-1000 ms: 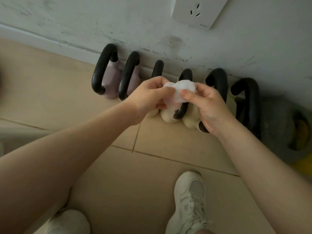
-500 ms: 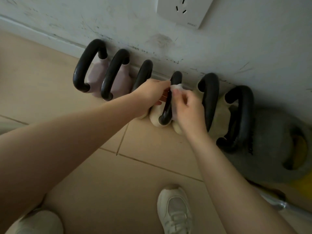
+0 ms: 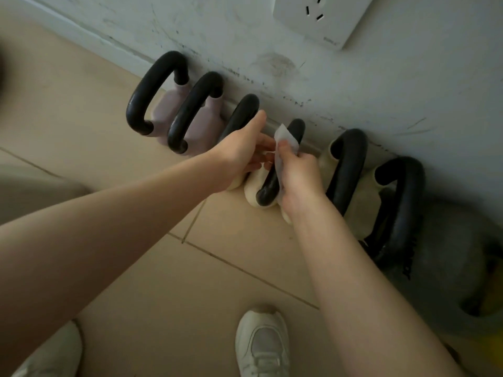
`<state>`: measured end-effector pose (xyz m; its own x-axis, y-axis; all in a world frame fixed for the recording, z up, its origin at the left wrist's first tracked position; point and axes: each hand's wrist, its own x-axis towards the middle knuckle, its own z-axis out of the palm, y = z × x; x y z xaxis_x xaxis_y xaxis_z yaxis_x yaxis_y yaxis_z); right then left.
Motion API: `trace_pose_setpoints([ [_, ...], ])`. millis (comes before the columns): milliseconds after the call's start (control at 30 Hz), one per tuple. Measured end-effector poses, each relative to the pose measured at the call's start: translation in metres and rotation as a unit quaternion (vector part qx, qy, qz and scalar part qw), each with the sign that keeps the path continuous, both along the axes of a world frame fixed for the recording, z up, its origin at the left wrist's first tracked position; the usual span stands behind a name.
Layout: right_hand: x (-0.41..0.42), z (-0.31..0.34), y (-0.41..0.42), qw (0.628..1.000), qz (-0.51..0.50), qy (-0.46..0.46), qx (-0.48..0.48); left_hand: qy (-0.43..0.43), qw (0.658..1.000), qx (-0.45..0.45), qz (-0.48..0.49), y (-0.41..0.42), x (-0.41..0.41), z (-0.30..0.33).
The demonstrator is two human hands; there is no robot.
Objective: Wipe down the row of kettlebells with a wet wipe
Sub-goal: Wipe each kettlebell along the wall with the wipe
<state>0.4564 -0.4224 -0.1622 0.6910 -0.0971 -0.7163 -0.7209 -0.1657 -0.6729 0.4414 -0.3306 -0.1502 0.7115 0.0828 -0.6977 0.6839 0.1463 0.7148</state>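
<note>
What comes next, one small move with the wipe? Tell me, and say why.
Probably slide the right hand down the black handle of the fourth kettlebell, wet wipe pressed on. The wipe is folded over that handle's upper part, the left hand rests beside it, and the lower curve lies bare.

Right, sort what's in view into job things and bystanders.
Job: wet wipe, right hand pinching it, left hand, black-handled kettlebells along the wall.
Bystanders: wall socket, white shoes, big grey kettlebell.
</note>
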Motion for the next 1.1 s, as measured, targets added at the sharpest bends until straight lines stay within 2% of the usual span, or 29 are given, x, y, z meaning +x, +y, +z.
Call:
trace_pose_setpoints([
  [100,-0.023,-0.006,-0.005,0.999,0.016,-0.011,0.030,-0.004,1.000,-0.008,0.019,0.001,-0.001,0.002],
  [167,-0.025,-0.004,-0.010,0.997,0.015,0.013,0.070,-0.003,0.999,-0.011,0.031,0.003,-0.004,0.000],
  [233,-0.009,0.004,-0.013,0.998,-0.002,0.032,0.060,-0.004,1.000,-0.019,0.014,0.005,-0.005,-0.003],
  [300,0.005,0.007,-0.009,0.999,-0.016,0.008,0.040,-0.012,1.000,-0.015,0.001,0.006,-0.007,-0.006],
  [467,-0.012,-0.001,-0.001,0.999,0.004,-0.033,0.021,-0.013,0.999,0.014,0.033,0.004,-0.009,-0.010],
  [633,-0.010,-0.002,-0.010,0.989,-0.114,0.057,0.069,-0.014,0.999,0.012,0.034,-0.001,-0.015,-0.014],
  [767,-0.012,0.004,-0.007,0.983,-0.126,0.055,0.122,-0.014,0.999,0.023,0.042,-0.003,-0.022,-0.014],
  [933,-0.022,0.008,0.004,0.994,-0.078,-0.009,0.070,-0.013,0.999,0.041,0.012,0.007,-0.025,-0.004],
  [1100,0.012,0.009,0.013,0.998,-0.063,-0.024,0.013,-0.033,0.998,0.061,0.012,0.014,-0.018,0.012],
])
